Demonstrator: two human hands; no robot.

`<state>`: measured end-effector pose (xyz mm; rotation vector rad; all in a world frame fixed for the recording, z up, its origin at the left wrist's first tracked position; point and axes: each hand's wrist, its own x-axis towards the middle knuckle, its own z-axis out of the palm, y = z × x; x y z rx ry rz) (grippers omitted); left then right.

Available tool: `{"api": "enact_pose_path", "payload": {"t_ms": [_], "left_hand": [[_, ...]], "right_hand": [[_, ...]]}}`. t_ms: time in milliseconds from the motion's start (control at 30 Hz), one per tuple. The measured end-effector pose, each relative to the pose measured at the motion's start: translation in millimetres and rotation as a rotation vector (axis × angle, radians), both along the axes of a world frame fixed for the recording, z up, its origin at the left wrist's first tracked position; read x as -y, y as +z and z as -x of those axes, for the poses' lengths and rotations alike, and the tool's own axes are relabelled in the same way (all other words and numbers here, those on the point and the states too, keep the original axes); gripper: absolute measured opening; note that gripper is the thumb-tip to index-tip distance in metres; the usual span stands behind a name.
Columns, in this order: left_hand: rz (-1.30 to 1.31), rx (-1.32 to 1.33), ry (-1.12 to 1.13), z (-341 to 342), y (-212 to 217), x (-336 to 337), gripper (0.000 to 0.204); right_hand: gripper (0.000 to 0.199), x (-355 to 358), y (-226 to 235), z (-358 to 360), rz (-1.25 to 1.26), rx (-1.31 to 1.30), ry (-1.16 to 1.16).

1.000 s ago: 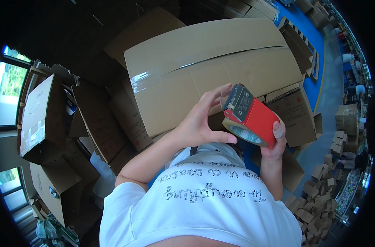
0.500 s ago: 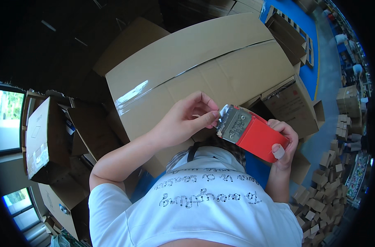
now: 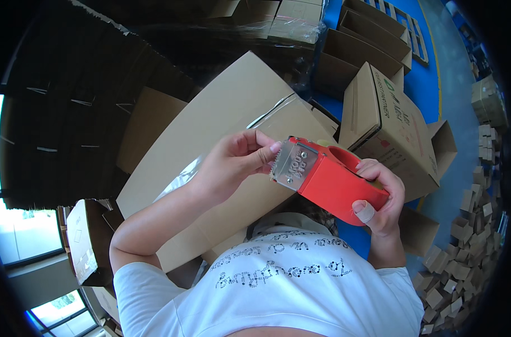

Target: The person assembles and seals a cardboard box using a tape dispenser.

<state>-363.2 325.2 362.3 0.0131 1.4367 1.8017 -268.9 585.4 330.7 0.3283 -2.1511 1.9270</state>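
R hand [image 3: 379, 194] grips red tape dispenser [image 3: 334, 182]; L hand [image 3: 233, 163] fingers pinch at its toothed blade [image 3: 289, 163]. Risk: a slip onto the teeth cuts a fingertip.

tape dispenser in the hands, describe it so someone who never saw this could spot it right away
Start at the big flat cardboard box with clear tape along its seam. In front of it the right hand grips the tape dispenser, the left hand pinching at its toothed metal plate. It is the only bright red thing among brown boxes.
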Motion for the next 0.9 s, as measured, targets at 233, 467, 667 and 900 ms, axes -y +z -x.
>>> {"api": "enact_pose_path", "payload": {"t_ms": [233,467,667,900], "left_hand": [[0.368,-0.381,0.008,117,19,-86,0.017],[0.267,-0.070,0.149,196,30,-71,0.018],[0.424,-0.015,0.251,234,14,-43,0.018],[0.640,0.060,0.179,254,5,-11,0.016]], "right_hand": [[0.025,-57,5,92,0.251,0.340,0.092],[0.027,-102,-13,156,0.424,0.433,0.102],[0.036,-124,-37,177,0.541,0.567,0.067],[0.051,-133,-6,151,0.630,0.802,0.220]]}}
